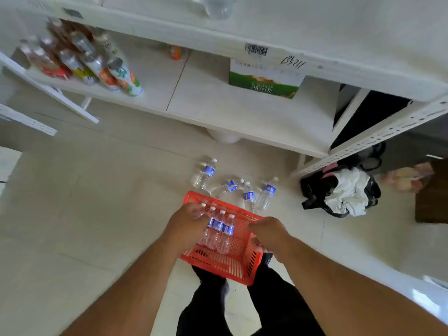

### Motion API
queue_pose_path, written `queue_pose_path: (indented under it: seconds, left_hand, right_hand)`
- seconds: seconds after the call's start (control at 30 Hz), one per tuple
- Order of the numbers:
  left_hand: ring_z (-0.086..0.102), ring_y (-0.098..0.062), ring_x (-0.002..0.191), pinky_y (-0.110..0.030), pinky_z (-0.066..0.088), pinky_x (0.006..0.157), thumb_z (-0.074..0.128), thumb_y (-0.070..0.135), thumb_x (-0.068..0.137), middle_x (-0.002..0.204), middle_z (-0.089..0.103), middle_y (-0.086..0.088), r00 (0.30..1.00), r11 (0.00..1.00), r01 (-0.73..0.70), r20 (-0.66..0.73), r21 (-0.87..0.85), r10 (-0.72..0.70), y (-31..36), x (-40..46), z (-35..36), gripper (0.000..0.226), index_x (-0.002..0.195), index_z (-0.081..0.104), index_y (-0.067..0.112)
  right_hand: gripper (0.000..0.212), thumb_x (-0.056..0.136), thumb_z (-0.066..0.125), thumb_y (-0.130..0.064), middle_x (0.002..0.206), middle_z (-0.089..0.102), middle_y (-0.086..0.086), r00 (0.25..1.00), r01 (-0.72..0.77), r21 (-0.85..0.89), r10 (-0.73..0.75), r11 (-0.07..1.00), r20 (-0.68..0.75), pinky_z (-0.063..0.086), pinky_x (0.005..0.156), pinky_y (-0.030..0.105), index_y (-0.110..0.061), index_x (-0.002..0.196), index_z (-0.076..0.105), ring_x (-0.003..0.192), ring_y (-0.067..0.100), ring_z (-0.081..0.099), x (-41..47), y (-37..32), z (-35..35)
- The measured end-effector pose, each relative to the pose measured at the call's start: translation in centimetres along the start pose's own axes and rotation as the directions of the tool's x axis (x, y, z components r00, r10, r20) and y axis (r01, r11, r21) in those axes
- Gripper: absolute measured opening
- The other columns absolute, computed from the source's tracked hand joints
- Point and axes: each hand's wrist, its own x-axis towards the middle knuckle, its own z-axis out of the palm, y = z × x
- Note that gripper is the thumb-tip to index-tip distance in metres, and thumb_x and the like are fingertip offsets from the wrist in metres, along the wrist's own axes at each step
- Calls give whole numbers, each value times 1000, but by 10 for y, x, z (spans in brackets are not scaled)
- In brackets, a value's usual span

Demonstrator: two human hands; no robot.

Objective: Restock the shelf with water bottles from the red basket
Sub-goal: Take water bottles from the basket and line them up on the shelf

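A red plastic basket (219, 264) hangs low above the tiled floor, in front of my legs. Several clear water bottles with blue labels (224, 232) stand inside it. My left hand (186, 224) reaches into the basket's left side, its fingers curled round the leftmost bottle near the cap. My right hand (269, 232) grips the basket's right rim. Several more water bottles (206, 174) lie on the floor just beyond the basket. The white lower shelf (242, 115) is ahead, the upper shelf (315, 32) above it.
Colourful drink bottles (97, 66) crowd the lower shelf's left end. A green and white carton (264, 81) stands at its back right, an orange bottle (175, 52) further back. A black bag with white cloth (339, 192) lies on the floor to the right, beside the shelf's post.
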Motion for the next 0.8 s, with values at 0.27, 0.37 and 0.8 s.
queue_pose_path:
  seconds: [0.27, 0.37, 0.8]
  left_hand:
    - [62, -15, 115, -29, 45, 94, 68, 32, 93, 131, 66, 3, 981, 990, 114, 151, 79, -125, -95, 111, 70, 43, 133, 60, 21]
    - [62, -15, 113, -30, 44, 88, 67, 39, 92, 132, 64, 5, 967, 977, 149, 183, 150, -175, -143, 173, 100, 47, 136, 57, 24]
    - [61, -9, 96, -28, 47, 79, 67, 39, 93, 132, 62, 2, 928, 955, 174, 285, 239, -241, -317, 360, 226, 53, 140, 53, 20]
  right_hand:
    - [18, 89, 73, -31, 84, 77, 17, 983, -183, 82, 185, 980, -14, 65, 82, 46, -14, 86, 69, 76, 33, 76, 116, 52, 59]
    - [18, 93, 68, -26, 73, 74, 18, 969, -248, 65, 249, 966, 7, 66, 72, 44, -10, 85, 64, 63, 29, 72, 186, 81, 100]
    - [31, 85, 79, -33, 58, 63, 2, 922, -377, 46, 379, 925, -75, 52, 56, 28, -12, 70, 62, 54, 16, 63, 434, 193, 234]
